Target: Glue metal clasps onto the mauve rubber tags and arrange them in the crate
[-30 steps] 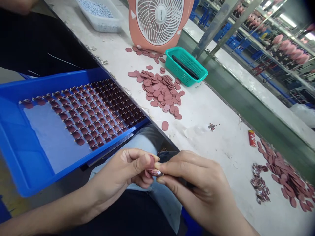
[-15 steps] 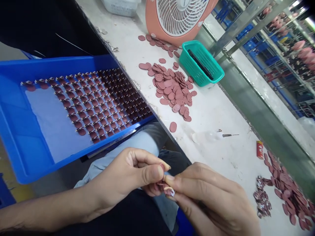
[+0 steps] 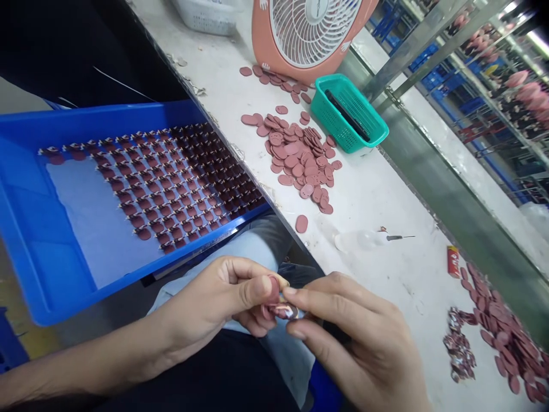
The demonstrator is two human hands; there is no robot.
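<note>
My left hand (image 3: 231, 297) pinches a small reddish-brown piece (image 3: 273, 290) between thumb and forefinger, low in the middle of the view. A shiny dark red part (image 3: 283, 311) with a pale glint sits against it, at the fingertips of my right hand (image 3: 355, 326). The right thumb and forefinger close around the shiny part's right side. Both hands are above my lap, beside the table edge. Reddish-brown oval pieces (image 3: 300, 154) lie heaped on the white table (image 3: 369, 194), with one single oval (image 3: 301, 224) near the edge.
A blue tray (image 3: 30, 229) at left holds rows of small assembled pieces on a pale sheet. On the table are a pink fan (image 3: 278, 60), a green basket (image 3: 343, 134), a needle-tipped bottle (image 3: 360, 240), a red packet (image 3: 453, 262), shiny parts (image 3: 458, 349) and more ovals (image 3: 501, 326).
My right hand has shifted slightly left and its fingers have spread a little. The reddish-brown piece and the shiny part show more clearly between the hands.
</note>
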